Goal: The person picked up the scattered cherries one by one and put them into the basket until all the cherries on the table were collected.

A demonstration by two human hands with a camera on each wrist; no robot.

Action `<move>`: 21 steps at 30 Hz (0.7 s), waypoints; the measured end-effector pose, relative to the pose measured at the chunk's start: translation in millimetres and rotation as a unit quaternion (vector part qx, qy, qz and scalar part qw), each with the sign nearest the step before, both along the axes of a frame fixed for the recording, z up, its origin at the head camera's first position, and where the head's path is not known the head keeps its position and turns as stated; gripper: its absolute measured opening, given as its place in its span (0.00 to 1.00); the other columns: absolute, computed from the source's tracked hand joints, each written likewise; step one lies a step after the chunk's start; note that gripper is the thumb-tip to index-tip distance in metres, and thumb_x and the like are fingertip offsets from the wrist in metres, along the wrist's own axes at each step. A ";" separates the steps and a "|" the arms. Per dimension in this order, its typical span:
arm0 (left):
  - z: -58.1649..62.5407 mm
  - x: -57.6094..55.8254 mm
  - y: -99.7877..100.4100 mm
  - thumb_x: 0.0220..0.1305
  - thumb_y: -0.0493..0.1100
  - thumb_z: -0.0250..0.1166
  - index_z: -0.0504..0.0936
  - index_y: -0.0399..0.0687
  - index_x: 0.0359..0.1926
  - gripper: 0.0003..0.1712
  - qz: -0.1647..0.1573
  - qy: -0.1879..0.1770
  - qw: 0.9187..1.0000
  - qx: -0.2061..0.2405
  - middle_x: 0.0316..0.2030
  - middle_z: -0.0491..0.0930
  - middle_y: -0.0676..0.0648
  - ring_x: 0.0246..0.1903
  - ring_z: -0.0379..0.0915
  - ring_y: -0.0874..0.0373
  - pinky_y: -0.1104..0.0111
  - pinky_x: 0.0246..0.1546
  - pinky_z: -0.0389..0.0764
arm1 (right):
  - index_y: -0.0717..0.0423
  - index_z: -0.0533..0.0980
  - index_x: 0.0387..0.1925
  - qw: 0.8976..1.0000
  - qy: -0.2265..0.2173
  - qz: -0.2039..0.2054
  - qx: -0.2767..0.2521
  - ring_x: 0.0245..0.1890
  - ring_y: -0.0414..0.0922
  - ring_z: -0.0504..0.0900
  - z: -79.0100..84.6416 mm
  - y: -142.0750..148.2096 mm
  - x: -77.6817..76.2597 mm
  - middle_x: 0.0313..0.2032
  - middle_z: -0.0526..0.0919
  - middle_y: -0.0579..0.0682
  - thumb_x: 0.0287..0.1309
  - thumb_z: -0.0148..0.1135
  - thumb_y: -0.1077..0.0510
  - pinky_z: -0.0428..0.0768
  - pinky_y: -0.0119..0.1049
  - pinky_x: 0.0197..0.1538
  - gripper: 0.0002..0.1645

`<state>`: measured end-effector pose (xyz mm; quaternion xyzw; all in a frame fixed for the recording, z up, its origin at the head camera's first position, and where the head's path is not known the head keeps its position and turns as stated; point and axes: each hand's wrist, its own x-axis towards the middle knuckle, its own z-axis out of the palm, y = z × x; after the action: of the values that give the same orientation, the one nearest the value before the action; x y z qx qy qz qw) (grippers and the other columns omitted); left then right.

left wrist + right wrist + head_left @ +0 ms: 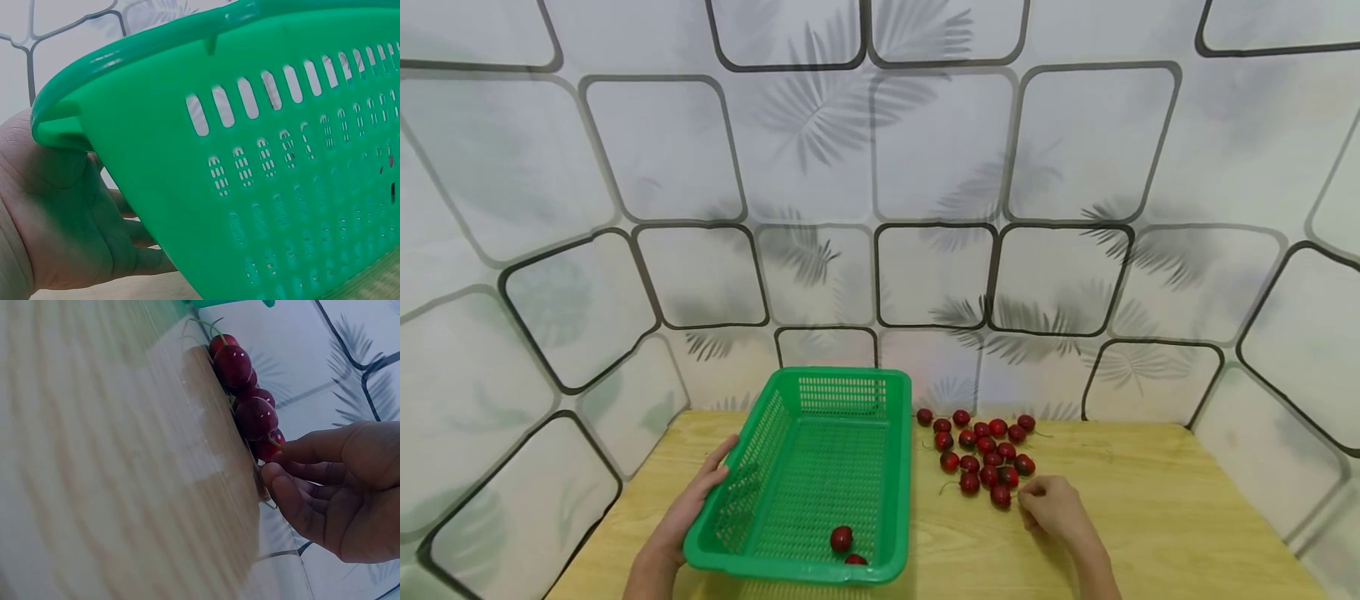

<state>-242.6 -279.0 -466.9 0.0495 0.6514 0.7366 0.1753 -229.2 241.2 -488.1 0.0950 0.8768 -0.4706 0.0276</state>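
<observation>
A green plastic basket holds a dark red cherry and part of another, by its near wall. Against the basket's left side rests my left hand; in the left wrist view, its fingers stretch along the outer wall, and the rim hides the thumb. My right hand is at the near right edge of a group of cherries. Its thumb and forefinger pinch the stem of the nearest cherry, which sits at the wood-look tabletop. In the right wrist view, other cherries partly cover it.
The pale wood-grain tabletop extends to the right of the cherries. Behind and at both sides stand white walls patterned with dark rounded outlines and leaves. The basket stands immediately left of the cherry group.
</observation>
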 end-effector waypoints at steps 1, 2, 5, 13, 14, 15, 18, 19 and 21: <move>0.3 0.0 0.0 0.81 0.56 0.36 0.29 0.62 0.79 0.36 0.002 -0.001 1.000 0.001 0.76 0.31 0.42 0.54 0.68 0.55 0.60 0.50 0.77 | 0.71 0.81 0.38 1.000 0.001 0.000 -0.002 0.20 0.46 0.79 0.1 -0.3 -0.3 0.20 0.79 0.54 0.64 0.56 0.66 0.79 0.39 0.27 0.10; 0.5 0.1 0.0 0.81 0.57 0.36 0.30 0.62 0.79 0.36 0.003 -0.001 1.000 0.002 0.76 0.31 0.42 0.54 0.68 0.55 0.60 0.50 0.77 | 0.71 0.81 0.38 1.000 0.002 0.001 -0.003 0.20 0.46 0.79 0.2 -0.5 -0.6 0.20 0.79 0.54 0.64 0.56 0.66 0.79 0.39 0.27 0.10; 0.4 0.5 0.0 0.81 0.57 0.36 0.29 0.63 0.79 0.36 0.002 -0.002 1.000 0.007 0.76 0.32 0.41 0.53 0.70 0.54 0.60 0.50 0.78 | 0.70 0.81 0.38 1.000 0.003 0.001 -0.008 0.20 0.46 0.79 0.4 -1.8 -0.7 0.19 0.79 0.54 0.64 0.56 0.66 0.79 0.39 0.26 0.10; -0.6 0.6 0.9 0.81 0.57 0.36 0.29 0.63 0.79 0.36 -0.003 -0.004 1.000 0.015 0.75 0.33 0.39 0.52 0.71 0.54 0.59 0.49 0.79 | 0.70 0.81 0.38 0.999 0.013 -0.004 -0.030 0.22 0.47 0.79 5.3 -5.9 0.4 0.23 0.80 0.54 0.64 0.56 0.66 0.79 0.40 0.27 0.10; -0.8 0.6 1.1 0.81 0.57 0.36 0.29 0.63 0.79 0.36 -0.004 -0.003 1.000 0.017 0.75 0.33 0.39 0.53 0.71 0.54 0.59 0.50 0.79 | 0.70 0.81 0.38 0.999 0.014 -0.004 -0.031 0.22 0.47 0.79 6.7 -6.4 0.6 0.24 0.81 0.54 0.64 0.56 0.67 0.79 0.40 0.27 0.10; -1.0 0.6 1.2 0.81 0.56 0.36 0.29 0.63 0.79 0.36 -0.005 -0.003 1.000 0.018 0.75 0.33 0.39 0.53 0.70 0.53 0.58 0.50 0.78 | 0.70 0.81 0.38 0.999 0.013 -0.004 -0.034 0.23 0.47 0.80 8.1 -6.9 0.8 0.25 0.81 0.55 0.64 0.56 0.67 0.79 0.41 0.28 0.10; -1.4 0.4 1.3 0.81 0.56 0.36 0.29 0.63 0.79 0.36 -0.006 -0.002 1.000 0.021 0.76 0.32 0.39 0.54 0.70 0.53 0.58 0.50 0.78 | 0.70 0.81 0.40 0.999 0.018 0.001 -0.030 0.24 0.47 0.80 12.3 -8.7 0.7 0.28 0.82 0.55 0.65 0.56 0.66 0.79 0.41 0.28 0.10; -1.4 0.4 1.2 0.81 0.56 0.36 0.29 0.63 0.79 0.36 -0.005 -0.002 1.000 0.021 0.76 0.32 0.39 0.54 0.70 0.53 0.58 0.50 0.78 | 0.69 0.81 0.40 0.999 0.022 0.002 -0.029 0.25 0.47 0.80 13.7 -9.6 0.6 0.29 0.82 0.55 0.65 0.56 0.66 0.80 0.41 0.28 0.10; -1.2 0.4 0.7 0.81 0.56 0.36 0.29 0.63 0.79 0.36 -0.002 -0.002 1.000 0.019 0.76 0.32 0.40 0.53 0.70 0.53 0.59 0.50 0.78 | 0.69 0.81 0.41 0.999 0.031 0.005 -0.026 0.25 0.47 0.81 17.1 -11.9 0.8 0.31 0.83 0.56 0.66 0.57 0.65 0.80 0.41 0.29 0.11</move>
<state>-242.2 -278.3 -468.1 0.0527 0.6366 0.7487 0.1772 -228.3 229.3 -471.0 0.0755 0.8653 -0.4955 0.0047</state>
